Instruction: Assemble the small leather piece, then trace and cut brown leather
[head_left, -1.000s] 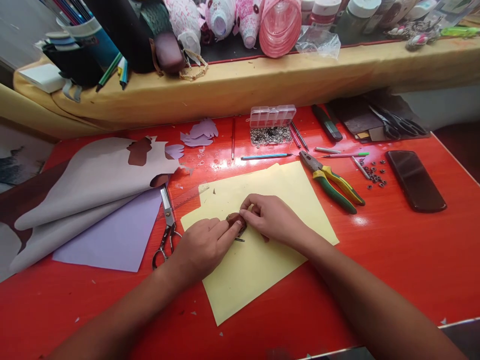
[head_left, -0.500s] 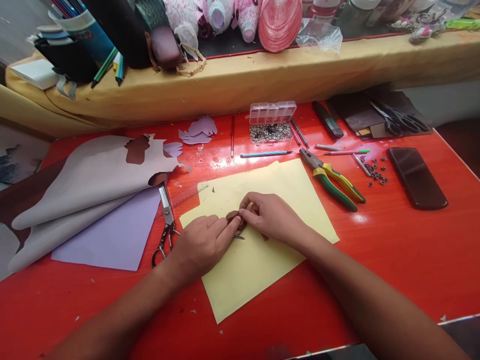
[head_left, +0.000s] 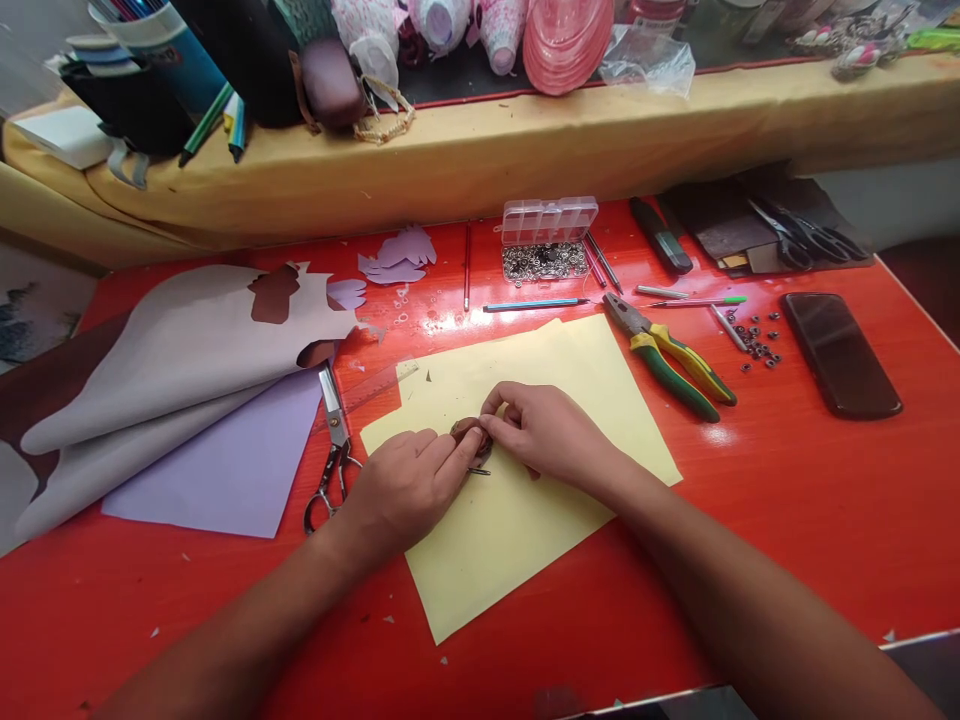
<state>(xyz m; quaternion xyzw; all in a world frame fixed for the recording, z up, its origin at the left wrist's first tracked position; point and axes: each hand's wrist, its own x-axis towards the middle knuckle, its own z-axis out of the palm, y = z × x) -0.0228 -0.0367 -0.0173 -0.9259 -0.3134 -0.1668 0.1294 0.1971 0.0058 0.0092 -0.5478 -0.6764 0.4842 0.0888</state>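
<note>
My left hand [head_left: 409, 485] and my right hand [head_left: 547, 430] meet over a pale yellow paper sheet [head_left: 525, 520] on the red table [head_left: 787, 520]. Both pinch a small brown piece [head_left: 469, 432] between their fingertips; a thin dark pin-like bit sticks out under it. Both hands have their fingers curled closed round the piece. Small scissors [head_left: 334, 450] lie just left of my left hand. Green-and-yellow pliers [head_left: 671, 360] lie to the right of my right hand.
Grey and lilac sheets [head_left: 187, 400] cover the left of the table. A clear compartment box [head_left: 547, 222] with metal rings, pencils, loose eyelets [head_left: 754, 340], a dark phone [head_left: 840, 352] and large scissors [head_left: 806, 240] lie at the back and right. A yellow-draped shelf [head_left: 487, 160] carries bottles and pens.
The hands stay pinched on the brown piece in the same spot; only the view has tilted a little, shifting everything slightly up in the picture.
</note>
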